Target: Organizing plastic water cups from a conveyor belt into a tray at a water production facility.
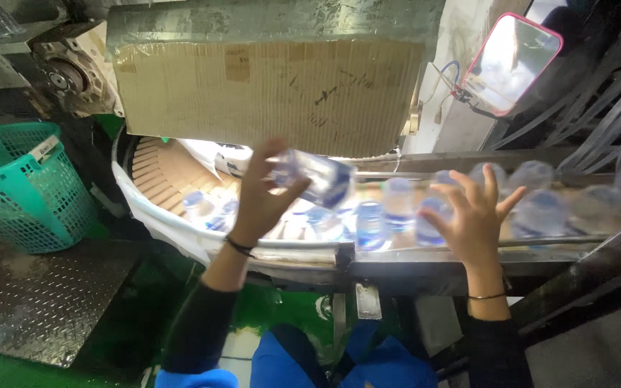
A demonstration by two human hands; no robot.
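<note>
Motion blurs bottle (315, 179) in left hand (261, 197).

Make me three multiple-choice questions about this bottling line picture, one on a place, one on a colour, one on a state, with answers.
1. Where is the mesh plastic basket?
A. far left, beside the conveyor
B. on the conveyor
C. under the cardboard sheet

2. What colour is the frame of the flat device at upper right?
A. black
B. pink
C. yellow

3. What is the left hand doing?
A. resting flat on the floor
B. holding a clear plastic bottle with a blue label tilted above the conveyor
C. gripping the basket

Answers: 1 A, the basket stands at the left edge; 2 B, its rim is pink; 3 B, fingers wrap the raised bottle while the right hand is spread open.
</note>
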